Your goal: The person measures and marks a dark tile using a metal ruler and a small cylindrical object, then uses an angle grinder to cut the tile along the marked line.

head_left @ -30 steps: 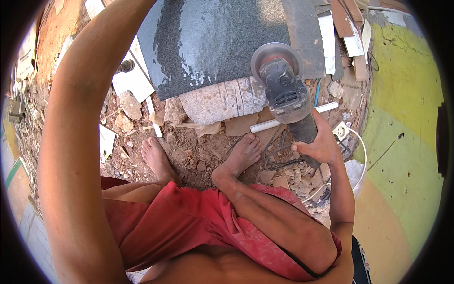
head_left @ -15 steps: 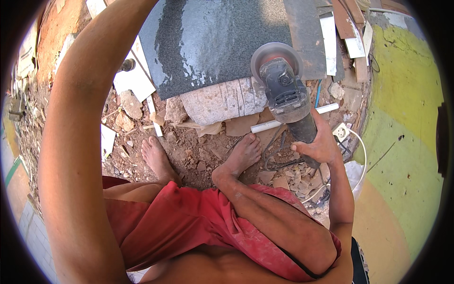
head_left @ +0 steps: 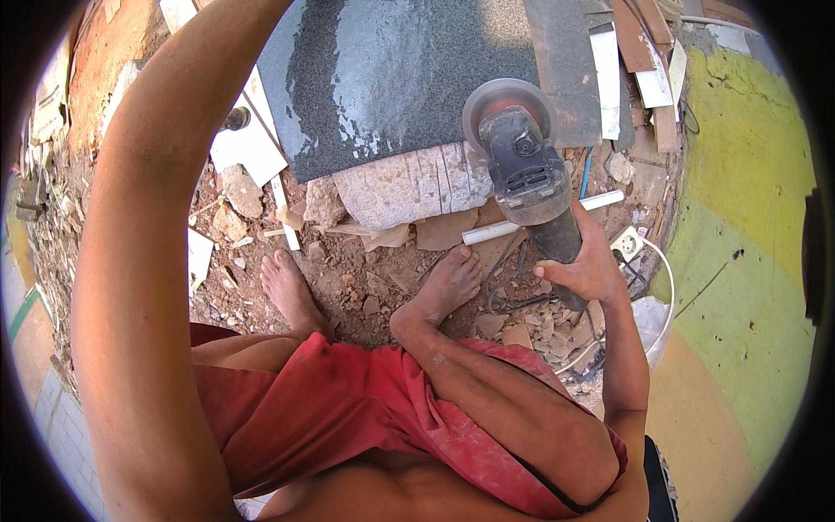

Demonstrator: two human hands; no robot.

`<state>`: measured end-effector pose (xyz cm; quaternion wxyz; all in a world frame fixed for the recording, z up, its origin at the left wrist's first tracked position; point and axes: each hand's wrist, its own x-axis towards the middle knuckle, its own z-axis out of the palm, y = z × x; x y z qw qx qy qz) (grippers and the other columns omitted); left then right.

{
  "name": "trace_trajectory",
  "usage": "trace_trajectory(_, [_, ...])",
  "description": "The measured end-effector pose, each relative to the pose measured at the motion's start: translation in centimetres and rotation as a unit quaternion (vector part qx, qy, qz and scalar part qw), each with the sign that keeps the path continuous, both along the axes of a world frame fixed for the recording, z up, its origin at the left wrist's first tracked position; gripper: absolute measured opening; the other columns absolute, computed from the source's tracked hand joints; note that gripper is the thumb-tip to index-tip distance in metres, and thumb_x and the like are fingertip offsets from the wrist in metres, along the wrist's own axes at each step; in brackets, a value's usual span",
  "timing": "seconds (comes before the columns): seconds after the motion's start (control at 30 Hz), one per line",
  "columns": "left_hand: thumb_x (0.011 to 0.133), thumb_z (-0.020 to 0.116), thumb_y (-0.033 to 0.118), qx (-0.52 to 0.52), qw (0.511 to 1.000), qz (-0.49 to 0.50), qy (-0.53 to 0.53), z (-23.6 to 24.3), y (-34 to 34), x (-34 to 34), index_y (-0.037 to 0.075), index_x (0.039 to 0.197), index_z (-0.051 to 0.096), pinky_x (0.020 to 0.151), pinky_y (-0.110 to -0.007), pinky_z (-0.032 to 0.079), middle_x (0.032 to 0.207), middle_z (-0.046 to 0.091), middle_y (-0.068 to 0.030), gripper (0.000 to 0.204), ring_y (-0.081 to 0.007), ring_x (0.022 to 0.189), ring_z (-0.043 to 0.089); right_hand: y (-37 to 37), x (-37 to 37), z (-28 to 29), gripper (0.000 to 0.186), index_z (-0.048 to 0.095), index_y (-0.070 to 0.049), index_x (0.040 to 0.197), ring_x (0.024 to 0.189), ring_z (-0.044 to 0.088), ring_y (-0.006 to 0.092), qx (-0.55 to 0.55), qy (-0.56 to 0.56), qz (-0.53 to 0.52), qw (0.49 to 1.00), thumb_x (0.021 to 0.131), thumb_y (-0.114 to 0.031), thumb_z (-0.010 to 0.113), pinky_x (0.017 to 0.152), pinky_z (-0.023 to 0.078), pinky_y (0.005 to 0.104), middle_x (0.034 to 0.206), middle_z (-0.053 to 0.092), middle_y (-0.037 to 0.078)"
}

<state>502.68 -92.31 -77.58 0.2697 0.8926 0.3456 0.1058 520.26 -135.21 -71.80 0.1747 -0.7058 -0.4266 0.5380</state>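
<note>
My right hand (head_left: 583, 265) grips the black body of an angle grinder (head_left: 526, 170), thumb on the near side. The grinder's round disc (head_left: 487, 100) lies over or against the lower right part of a dark speckled slab (head_left: 400, 61); I cannot tell whether it touches. The slab rests above a pale, scored stone block (head_left: 391, 187), with a grey board (head_left: 565, 104) at its right. My left forearm (head_left: 148, 278) reaches up the left side past the top edge, so my left hand is out of view.
My bare feet (head_left: 444, 287) are on rubble (head_left: 357, 296). White board offcuts (head_left: 248, 148) lie left, a white tube (head_left: 487, 233) before the block. A power strip (head_left: 626, 244) with cables sits right, beside a yellow-green painted surface (head_left: 731, 217). Wood scraps (head_left: 631, 35) are piled at upper right.
</note>
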Motion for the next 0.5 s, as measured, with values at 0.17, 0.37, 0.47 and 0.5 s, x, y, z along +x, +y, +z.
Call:
trace_trajectory(0.17, [0.086,0.062,0.055,0.009,1.000,0.003,0.005,-0.2,0.1,0.2,0.008,0.121,0.065,0.091,-0.040,0.050,0.111,0.068,-0.0215,0.059,-0.0349,0.105,0.065,-0.4,-0.1,-0.3,0.089,0.047,0.001,0.131,0.102,0.057,0.0212,0.020,0.008,-0.011,1.000,0.061,-0.040,0.083,0.092,0.044,0.0348,0.113,0.060,0.011])
trace_trajectory(0.37, [0.086,0.061,0.055,0.018,1.000,0.006,0.010,-0.1,0.0,0.3,0.007,0.122,0.065,0.091,-0.040,0.050,0.110,0.068,-0.0216,0.059,-0.0352,0.105,0.065,-0.6,-0.6,-0.2,0.084,0.046,0.002,0.131,0.106,0.061,0.0266,0.013,0.024,-0.021,0.999,0.062,-0.029,0.084,0.095,0.045,0.0384,0.114,0.063,0.017])
trace_trajectory(0.47, [0.086,0.061,0.055,0.017,1.000,-0.001,0.013,-0.1,0.2,0.2,0.007,0.122,0.065,0.091,-0.040,0.050,0.110,0.068,-0.0215,0.059,-0.0353,0.105,0.065,-0.6,-1.1,-0.1,0.084,0.046,0.001,0.131,0.106,0.060,0.0253,0.002,0.024,-0.030,0.999,0.063,-0.028,0.084,0.095,0.045,0.0379,0.113,0.063,0.017])
trace_trajectory(0.5, [0.086,0.061,0.055,0.017,1.000,-0.001,0.013,-0.1,0.2,0.1,0.007,0.122,0.065,0.091,-0.040,0.050,0.110,0.068,-0.0215,0.059,-0.0353,0.105,0.065,-0.5,-1.2,0.0,0.084,0.046,0.001,0.131,0.106,0.060,0.0249,-0.003,0.023,-0.031,0.999,0.063,-0.027,0.084,0.095,0.045,0.0377,0.113,0.063,0.016])
